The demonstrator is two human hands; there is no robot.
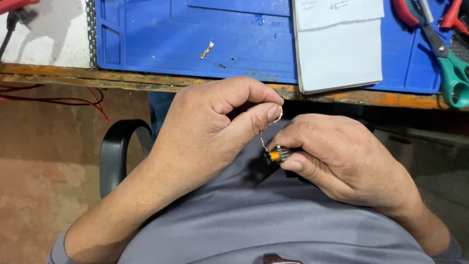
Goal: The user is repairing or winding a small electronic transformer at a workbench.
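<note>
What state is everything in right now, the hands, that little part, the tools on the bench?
left hand: pinching thin wire
right hand: gripping small coil
thin wire: kinked, running to the coil
notepad: lying on blue mat
scissors: lying on the mat, blades shut

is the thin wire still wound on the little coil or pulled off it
Partly pulled off: the thin wire runs loose from the small coil up to the left hand.

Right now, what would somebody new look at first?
The two hands in the middle: the left hand pinches a thin copper wire, and the right hand holds a tiny orange coil. Above them, a blue mat covers the wooden bench.
</note>
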